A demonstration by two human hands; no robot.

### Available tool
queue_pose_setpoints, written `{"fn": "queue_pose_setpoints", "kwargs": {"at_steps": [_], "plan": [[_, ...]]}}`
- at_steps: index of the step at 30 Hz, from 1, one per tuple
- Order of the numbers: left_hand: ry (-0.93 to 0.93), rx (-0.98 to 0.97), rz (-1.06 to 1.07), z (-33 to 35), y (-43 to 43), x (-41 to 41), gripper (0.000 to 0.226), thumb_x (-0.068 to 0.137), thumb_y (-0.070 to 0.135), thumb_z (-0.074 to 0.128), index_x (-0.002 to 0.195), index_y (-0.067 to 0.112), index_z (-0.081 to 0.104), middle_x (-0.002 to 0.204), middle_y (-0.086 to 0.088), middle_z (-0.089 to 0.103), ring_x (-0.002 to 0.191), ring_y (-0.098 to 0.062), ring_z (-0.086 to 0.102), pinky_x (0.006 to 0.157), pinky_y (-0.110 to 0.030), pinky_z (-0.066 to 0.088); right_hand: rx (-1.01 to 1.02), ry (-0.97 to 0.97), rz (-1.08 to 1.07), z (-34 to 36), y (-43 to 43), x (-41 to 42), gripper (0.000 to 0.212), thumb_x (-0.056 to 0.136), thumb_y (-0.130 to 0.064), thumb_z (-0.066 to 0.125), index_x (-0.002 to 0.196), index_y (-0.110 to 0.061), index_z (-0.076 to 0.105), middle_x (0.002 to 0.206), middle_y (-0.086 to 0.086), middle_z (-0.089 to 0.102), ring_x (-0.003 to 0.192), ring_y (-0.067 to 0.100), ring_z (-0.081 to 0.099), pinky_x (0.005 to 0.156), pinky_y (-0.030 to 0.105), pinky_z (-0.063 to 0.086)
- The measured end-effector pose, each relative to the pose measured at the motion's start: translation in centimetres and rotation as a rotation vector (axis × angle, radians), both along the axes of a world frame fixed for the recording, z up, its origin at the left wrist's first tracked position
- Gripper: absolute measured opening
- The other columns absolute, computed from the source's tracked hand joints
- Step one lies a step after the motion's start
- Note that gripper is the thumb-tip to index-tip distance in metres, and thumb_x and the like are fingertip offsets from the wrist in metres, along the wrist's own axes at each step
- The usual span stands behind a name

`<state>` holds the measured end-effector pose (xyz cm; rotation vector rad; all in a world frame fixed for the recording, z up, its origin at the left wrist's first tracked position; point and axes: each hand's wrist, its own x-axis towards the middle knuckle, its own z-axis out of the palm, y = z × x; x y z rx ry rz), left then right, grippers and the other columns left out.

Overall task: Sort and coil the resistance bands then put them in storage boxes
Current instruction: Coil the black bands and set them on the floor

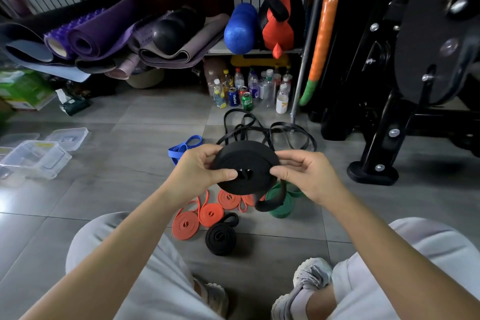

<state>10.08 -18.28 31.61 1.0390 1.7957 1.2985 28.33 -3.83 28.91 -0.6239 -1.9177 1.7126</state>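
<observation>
Two knees in pale grey trousers (pixel 135 254) fill the lower corners, cut off by the bottom edge, with grey knit shoes (pixel 311 278) half hidden between them. Both forearms reach forward from the edges.

The black coiled band (pixel 246 161) covers part of what lies beneath the fingers: a green coil (pixel 281 204) shows only its lower curve, and one of the orange coils (pixel 230 199) is partly tucked under the disc's rim. The fingers on the coil's underside cannot be seen. Beyond the fingertips a tangle of loose black bands (pixel 275 132) is partly screened by the coil, and a blue band (pixel 184 149) disappears behind the left hand (pixel 197 171).

The held coil is a flat, matte rubber disc wound in tight layers round a small open centre; its free end hangs below the right hand (pixel 309 176) as a blurred loop (pixel 270 202). Below the left thumb, two more flat orange spirals (pixel 185 226) lie on the grey tiled floor (pixel 130 138), with a thicker black coil (pixel 220 238) just beside them. Far left of the left-hand fingers stand clear plastic storage boxes (pixel 39 158), their outlines hard to separate.

Both hands grip the disc at chest height, level and apart from the floor. The left thumb presses flat on the top face beside the hole, fingers wrapped over the far rim. The right thumb pinches the near right rim, fingers curled loosely behind it
</observation>
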Motion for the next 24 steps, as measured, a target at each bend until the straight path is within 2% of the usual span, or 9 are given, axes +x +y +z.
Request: {"fn": "queue_pose_setpoints", "kwargs": {"at_steps": [4,7,11,14,17,19,20,22,24], "plan": [[-0.093,-0.013,-0.022,-0.5,-0.1,0.1,0.038,0.073,-0.003,0.074,0.102,0.019,0.065,0.096,-0.001,0.074,0.091,-0.019,0.070,0.076,-0.027,0.056,0.106,-0.015,-0.015,0.4,0.1,0.2,0.030,0.075,-0.003,0.074,0.088,-0.028,0.066,0.076,-0.013,0.070,0.071,-0.003,0.065,0.070,0.009,0.049],[-0.142,0.024,-0.013,-0.5,-0.2,0.5,0.037,0.071,-0.002,0.074,0.101,0.017,0.065,0.094,-0.002,0.074,0.090,-0.020,0.070,0.073,-0.024,0.056,0.091,-0.020,-0.007,0.3,0.2,0.3,0.029,0.072,-0.008,0.076,0.089,-0.029,0.066,0.083,-0.005,0.071,0.076,0.002,0.066,0.075,0.013,0.050],[-0.262,0.092,0.034,-0.7,-0.2,1.3,0.044,0.065,0.007,0.072,0.107,0.009,0.063,0.099,-0.009,0.073,0.091,-0.024,0.070,0.076,-0.033,0.058,-0.001,0.005,0.021,-0.2,0.0,0.5,0.030,0.067,-0.016,0.075,0.091,-0.033,0.066,0.083,-0.015,0.073,0.085,0.002,0.068,0.083,0.018,0.053],[-0.466,0.139,0.101,-1.2,0.0,2.1,0.047,0.065,0.006,0.069,0.112,0.003,0.060,0.098,-0.010,0.072,0.088,-0.024,0.070,0.074,-0.034,0.059,-0.027,0.017,0.056,-0.9,-0.4,0.6,0.037,0.075,-0.007,0.073,0.096,-0.036,0.065,0.092,-0.018,0.073,0.094,0.003,0.068,0.086,0.018,0.052],[-0.549,0.096,0.116,-1.7,0.1,2.5,0.047,0.069,0.006,0.068,0.115,0.003,0.057,0.098,-0.009,0.072,0.089,-0.022,0.070,0.076,-0.034,0.059,-0.064,0.030,0.040,-1.4,-0.4,0.7,0.034,0.077,-0.004,0.072,0.094,-0.033,0.068,0.096,-0.012,0.073,0.096,0.008,0.068,0.085,0.019,0.052],[-0.440,-0.025,0.075,-1.6,0.3,2.4,0.044,0.077,0.004,0.068,0.119,0.001,0.055,0.108,-0.013,0.069,0.099,-0.027,0.067,0.087,-0.042,0.055,-0.061,-0.010,0.057,-1.5,-0.2,0.8,0.033,0.077,-0.004,0.072,0.095,-0.032,0.067,0.096,-0.012,0.073,0.097,0.008,0.068,0.087,0.021,0.052],[-0.288,-0.089,0.049,-1.4,0.3,2.1,0.044,0.079,0.005,0.069,0.120,0.002,0.054,0.112,-0.013,0.067,0.103,-0.026,0.065,0.091,-0.043,0.053,-0.049,-0.041,0.077,-1.5,-0.1,0.9,0.034,0.078,-0.004,0.072,0.095,-0.033,0.067,0.095,-0.012,0.073,0.096,0.008,0.068,0.087,0.021,0.052],[0.080,-0.156,-0.012,-0.7,0.6,1.5,0.051,0.076,0.013,0.076,0.121,0.012,0.053,0.114,0.003,0.063,0.105,-0.012,0.062,0.091,-0.033,0.053,-0.021,-0.109,0.111,-1.3,0.2,1.1,0.033,0.078,-0.004,0.072,0.095,-0.032,0.067,0.092,-0.012,0.074,0.093,0.006,0.068,0.083,0.020,0.052],[0.357,-0.159,-0.118,0.4,1.0,1.6,0.064,0.072,0.025,0.079,0.128,0.026,0.048,0.115,0.016,0.057,0.105,-0.001,0.056,0.092,-0.023,0.048,0.109,-0.213,0.143,-0.8,0.3,1.0,0.029,0.077,-0.007,0.074,0.093,-0.030,0.069,0.089,-0.012,0.074,0.090,0.003,0.068,0.081,0.022,0.052]]}}
